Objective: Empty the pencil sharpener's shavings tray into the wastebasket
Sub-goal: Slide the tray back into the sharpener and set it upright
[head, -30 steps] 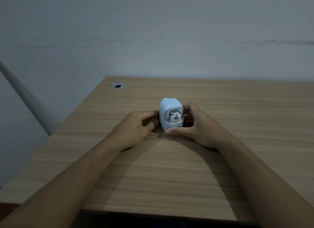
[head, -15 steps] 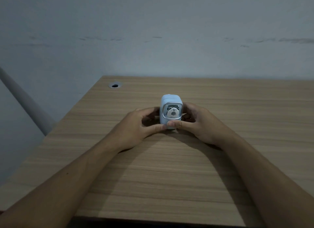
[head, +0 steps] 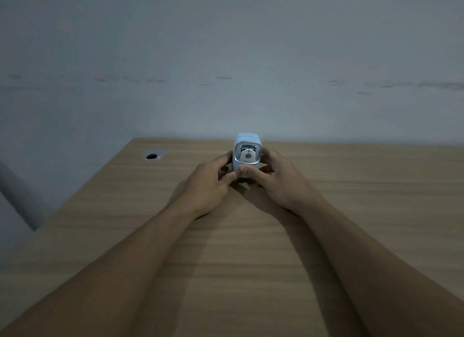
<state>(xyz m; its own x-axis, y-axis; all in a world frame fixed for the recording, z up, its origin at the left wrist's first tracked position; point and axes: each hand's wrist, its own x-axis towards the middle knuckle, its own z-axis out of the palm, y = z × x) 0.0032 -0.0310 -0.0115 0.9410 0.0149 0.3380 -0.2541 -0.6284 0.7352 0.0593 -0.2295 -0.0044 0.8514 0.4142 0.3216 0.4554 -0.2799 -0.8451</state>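
Note:
A small light-blue pencil sharpener (head: 247, 142) with a panda face on its front stands upright on the wooden desk (head: 251, 249). My left hand (head: 208, 183) wraps its left side, thumb pressed on the lower front. My right hand (head: 278, 181) holds its right side, and its thumb meets the left thumb at the base, where the lower part is hidden. No wastebasket is in view.
A round cable hole (head: 151, 156) sits in the desk's far left corner. A grey wall (head: 226, 60) rises right behind the desk. A grey slanted pipe (head: 17, 196) runs past the left desk edge.
The sharpener has turned to face me squarely and stands upright. Both thumbs have come together on its lower front. The view has tilted down, showing more of the desk.

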